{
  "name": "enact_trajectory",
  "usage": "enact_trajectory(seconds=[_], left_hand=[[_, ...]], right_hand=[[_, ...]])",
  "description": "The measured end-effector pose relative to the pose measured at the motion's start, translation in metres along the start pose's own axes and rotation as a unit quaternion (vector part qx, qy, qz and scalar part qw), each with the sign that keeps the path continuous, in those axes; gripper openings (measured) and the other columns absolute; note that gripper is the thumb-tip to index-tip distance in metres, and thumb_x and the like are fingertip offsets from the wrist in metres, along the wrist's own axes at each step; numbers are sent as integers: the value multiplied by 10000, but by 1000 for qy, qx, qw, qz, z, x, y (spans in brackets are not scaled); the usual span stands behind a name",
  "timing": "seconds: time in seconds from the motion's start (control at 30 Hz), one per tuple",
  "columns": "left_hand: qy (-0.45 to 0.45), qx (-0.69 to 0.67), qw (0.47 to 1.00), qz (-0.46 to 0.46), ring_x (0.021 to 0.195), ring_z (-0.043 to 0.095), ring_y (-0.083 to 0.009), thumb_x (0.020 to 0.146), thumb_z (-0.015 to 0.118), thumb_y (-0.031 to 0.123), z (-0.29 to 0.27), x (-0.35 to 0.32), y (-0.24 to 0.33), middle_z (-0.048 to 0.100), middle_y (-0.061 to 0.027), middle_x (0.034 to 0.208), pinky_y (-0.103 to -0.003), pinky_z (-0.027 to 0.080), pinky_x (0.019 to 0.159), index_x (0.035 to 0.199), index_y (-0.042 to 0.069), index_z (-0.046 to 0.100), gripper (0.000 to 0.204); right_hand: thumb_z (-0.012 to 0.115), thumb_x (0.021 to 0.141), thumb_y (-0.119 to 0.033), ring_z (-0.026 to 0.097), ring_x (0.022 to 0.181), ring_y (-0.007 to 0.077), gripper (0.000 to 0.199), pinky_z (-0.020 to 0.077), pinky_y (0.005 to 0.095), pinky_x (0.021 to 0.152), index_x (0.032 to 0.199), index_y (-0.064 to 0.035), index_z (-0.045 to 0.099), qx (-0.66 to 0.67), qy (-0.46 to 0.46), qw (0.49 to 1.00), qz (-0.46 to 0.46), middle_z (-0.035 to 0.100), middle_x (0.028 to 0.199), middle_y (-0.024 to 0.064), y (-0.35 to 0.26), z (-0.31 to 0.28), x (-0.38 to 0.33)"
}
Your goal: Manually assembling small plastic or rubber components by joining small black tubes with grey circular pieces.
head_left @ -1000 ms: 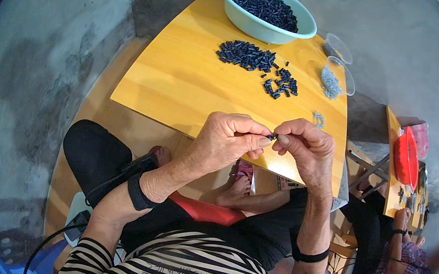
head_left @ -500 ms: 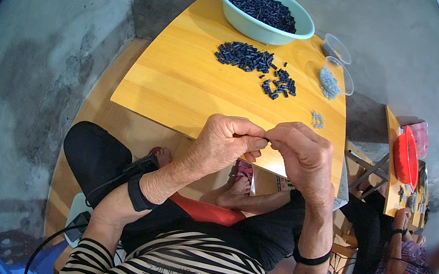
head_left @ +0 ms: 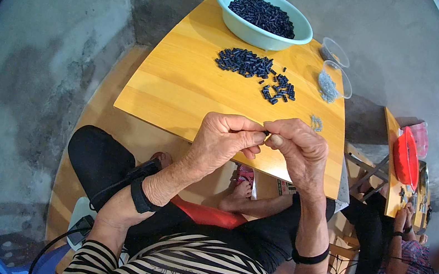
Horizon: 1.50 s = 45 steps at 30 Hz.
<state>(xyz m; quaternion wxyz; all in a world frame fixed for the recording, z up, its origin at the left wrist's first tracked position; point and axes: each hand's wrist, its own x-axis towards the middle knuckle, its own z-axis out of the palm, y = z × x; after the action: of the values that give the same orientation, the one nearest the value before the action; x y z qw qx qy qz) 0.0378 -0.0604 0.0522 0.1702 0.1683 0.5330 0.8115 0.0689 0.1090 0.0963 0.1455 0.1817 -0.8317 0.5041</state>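
Note:
Just over the table's near edge, my left hand (head_left: 219, 141) and my right hand (head_left: 301, 151) meet fingertip to fingertip. Between thumb and forefinger the left pinches a small black cylindrical piece (head_left: 266, 133), mostly covered by the fingers. The right thumb and forefinger are closed against its end; whether they hold something else too small to see, I cannot tell. Farther back lie a pile of similar short black pieces (head_left: 244, 62) and a smaller scatter of them (head_left: 279, 90). Some small clear or silvery parts (head_left: 316, 123) rest beyond my right hand.
A pale turquoise basin (head_left: 246, 29) full of black pieces stands at the far side of the yellow wooden table (head_left: 165, 84). Two clear tubs stand on the right, the nearer holding silvery parts (head_left: 327, 89). Another person (head_left: 397, 268) sits at a right-hand table with a red basin (head_left: 406, 157).
My right hand has shifted slightly left and its fingertips have turned around the black piece. The left hand stays nearly in place. The view has tilted a little.

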Motion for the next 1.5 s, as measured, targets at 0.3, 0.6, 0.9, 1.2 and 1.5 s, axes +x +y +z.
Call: enact_trajectory(seconds=[0.3, 0.6, 0.9, 1.2, 1.5], left_hand=[[-8, 42, 999, 20, 640, 615, -98, 857, 643, 77, 3, -4, 3, 659, -76, 740, -227, 516, 592, 893, -34, 669, 119], [-30, 18, 999, 12, 613, 599, -104, 850, 643, 57, 8, -9, 10, 640, -77, 703, -227, 506, 565, 845, -34, 668, 94], [-20, 1, 1000, -16, 637, 617, -117, 851, 644, 80, 4, -2, -4, 671, -105, 776, -225, 513, 581, 914, -42, 676, 141], [-37, -62, 995, -65, 706, 665, -153, 867, 626, 111, 7, 1, 6, 685, -130, 844, -260, 565, 642, 979, -44, 663, 194], [-38, -88, 992, -82, 657, 663, -147, 839, 652, 100, 4, 0, 8, 684, -127, 808, -248, 567, 596, 942, -37, 672, 173]], right_hand=[[676, 821, -84, 556, 666, 77, 92, 469, 225, 602, 860, -1, 670, 148, -5, 975, 163, 641, 761, 24, -1, 0, 3], [703, 783, -80, 538, 658, 99, 75, 461, 249, 624, 812, -19, 671, 304, -44, 935, 178, 644, 788, 39, 4, -3, 4], [661, 815, -54, 608, 721, 133, 195, 508, 261, 656, 1010, -33, 661, 459, 17, 849, 261, 664, 874, 60, 18, 9, -9], [648, 822, -55, 625, 745, 146, 215, 530, 273, 666, 1033, -14, 634, 564, -39, 791, 234, 652, 905, 64, 43, 1, 0], [685, 813, -130, 620, 751, 136, 226, 533, 247, 637, 988, -3, 617, 563, -68, 804, 178, 623, 897, 57, 47, 8, 3]])
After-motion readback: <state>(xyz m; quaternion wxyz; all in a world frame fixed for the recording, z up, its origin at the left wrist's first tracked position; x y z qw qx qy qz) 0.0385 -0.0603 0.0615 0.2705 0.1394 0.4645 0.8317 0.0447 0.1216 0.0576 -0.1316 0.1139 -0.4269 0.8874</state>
